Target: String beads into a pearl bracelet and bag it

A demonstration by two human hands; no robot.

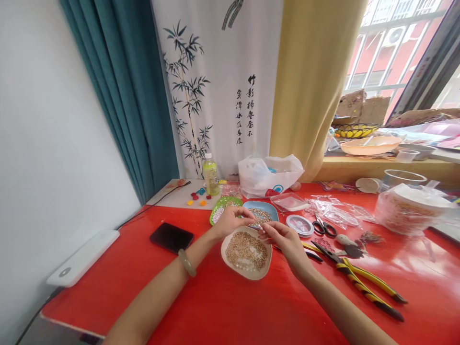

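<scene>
My left hand (233, 219) and my right hand (281, 238) meet over a cream dish (227, 258) filled with small gold beads (246, 250). Both hands are pinched, fingertips almost touching, on something thin between them that is too small to name. A pale bangle (187, 262) sits on my left wrist. Just behind the hands stand a blue dish (268, 209) with more beads and a green dish (220, 207).
A black phone (171, 237) lies left of the dish on the red table (223, 306). Yellow-handled pliers (362, 281), black scissors (324, 227), a round spool (300, 224), plastic bags (270, 175) and a drink bottle (211, 174) crowd the right and back.
</scene>
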